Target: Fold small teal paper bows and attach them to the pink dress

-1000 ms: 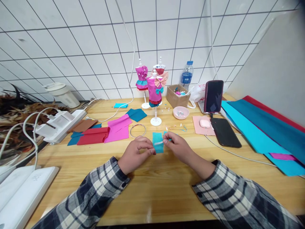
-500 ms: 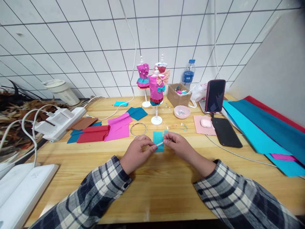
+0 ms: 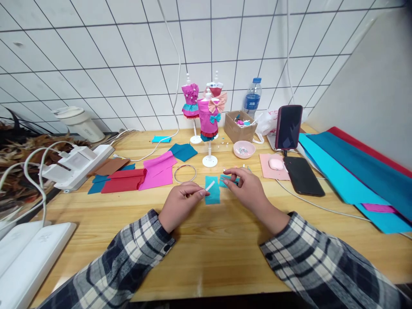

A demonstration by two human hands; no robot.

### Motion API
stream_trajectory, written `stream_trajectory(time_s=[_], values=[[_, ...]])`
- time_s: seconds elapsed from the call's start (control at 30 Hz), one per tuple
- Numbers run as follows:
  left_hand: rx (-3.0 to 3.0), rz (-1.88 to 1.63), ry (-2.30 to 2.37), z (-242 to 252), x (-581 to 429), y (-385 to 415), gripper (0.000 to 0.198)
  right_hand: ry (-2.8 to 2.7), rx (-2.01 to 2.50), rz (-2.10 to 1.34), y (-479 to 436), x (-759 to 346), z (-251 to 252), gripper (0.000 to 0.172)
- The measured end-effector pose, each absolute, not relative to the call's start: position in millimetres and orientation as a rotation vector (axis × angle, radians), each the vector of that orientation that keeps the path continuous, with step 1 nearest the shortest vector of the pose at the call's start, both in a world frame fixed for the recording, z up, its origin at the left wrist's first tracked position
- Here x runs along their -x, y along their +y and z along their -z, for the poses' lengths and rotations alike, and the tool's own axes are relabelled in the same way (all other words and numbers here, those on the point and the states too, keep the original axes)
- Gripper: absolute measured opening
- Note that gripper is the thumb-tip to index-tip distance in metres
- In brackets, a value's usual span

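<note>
Sticking out from the left hand (image 3: pixel 183 201), a white strip (image 3: pixel 210 186) is seen in the head view, pinched between thumb and forefinger and held over a blue cloth (image 3: pixel 212 198) on the table (image 3: pixel 206 253). Thumb and forefinger of the right hand (image 3: pixel 249 191) are held apart nearby, with a second blue cloth (image 3: pixel 222 182) partly hidden by them; whether anything is gripped there cannot be told. Beyond the hands, a dressed dummy (image 3: pixel 207 122) is stood, and a pink bowl (image 3: pixel 243 156) is set near a cardboard box (image 3: pixel 237 129).
</note>
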State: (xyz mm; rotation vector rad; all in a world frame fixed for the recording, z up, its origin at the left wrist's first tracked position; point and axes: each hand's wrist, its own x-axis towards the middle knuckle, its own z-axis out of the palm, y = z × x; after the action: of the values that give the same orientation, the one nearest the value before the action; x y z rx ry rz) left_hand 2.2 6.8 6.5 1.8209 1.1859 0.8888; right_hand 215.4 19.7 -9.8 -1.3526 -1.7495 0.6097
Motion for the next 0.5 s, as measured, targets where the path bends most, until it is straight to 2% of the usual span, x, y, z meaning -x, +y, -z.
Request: stream_trajectory(time_s=[0.1, 0.23, 0.5], values=[[-1.702, -0.873, 1.167, -3.9, -3.4, 7.6, 0.030, -1.937, 1.140, -0.358, 8.0, -211.6, 4.0, 0.017], [-1.623, -0.867, 1.047, -0.7, -4.7, 5.8, 0.030, -2.181, 1.106, -0.200, -2.8, -203.2, 4.5, 0.024], [-1.673, -0.844, 0.971, -1.8, -5.2, 1.8, 0.029, -2.212, 1.189, -0.132, -1.2, -204.0, 7.1, 0.028]])
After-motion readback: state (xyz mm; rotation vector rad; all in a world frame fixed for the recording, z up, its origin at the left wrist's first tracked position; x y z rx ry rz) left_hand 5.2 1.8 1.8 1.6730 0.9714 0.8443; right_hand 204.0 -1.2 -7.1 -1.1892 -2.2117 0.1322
